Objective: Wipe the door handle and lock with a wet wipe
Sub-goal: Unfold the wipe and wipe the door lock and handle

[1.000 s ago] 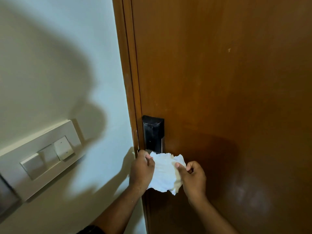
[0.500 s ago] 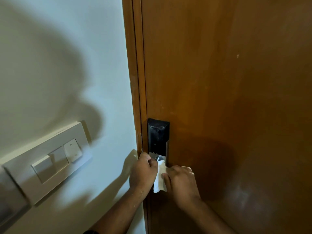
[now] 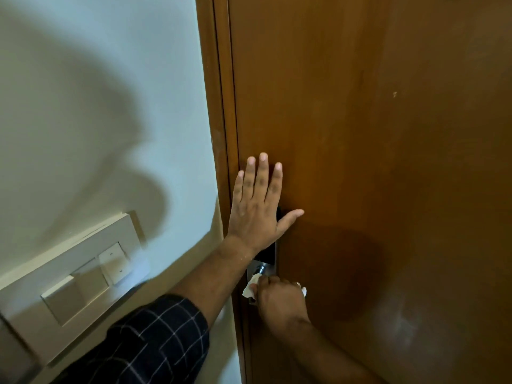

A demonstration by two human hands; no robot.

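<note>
Door handle [image 3: 260,270] and lock [image 3: 268,252] sit at lower centre of the frame, on the left edge of the brown wooden door [image 3: 374,162]; only a short metal stub of the handle and a dark strip of the lock body show, the rest being covered by my hands. At lower left, a pale switch plate [image 3: 69,275] with rocker switches is mounted on the white wall [image 3: 97,79], which carries broad shadows. Rising from the bottom edge, my left forearm wears a dark sleeve [image 3: 155,339] with a thin light check pattern. Next to the right, the wooden door frame [image 3: 219,106] runs vertically beside the wall. My left hand [image 3: 256,209] lies flat and open, fingers spread and pointing upward, palm pressed against the door and over the upper part of the lock; it grasps nothing. Just below it, my right hand [image 3: 279,297] is clenched around the wet wipe [image 3: 250,286], holding the wipe against the handle; white folds of the wipe emerge at the left of the fist and a small corner shows at its right. Whether the fingers also encircle the handle lever itself cannot be told, since the fist hides it. At far right, the door surface shows a dull sheen low down.
</note>
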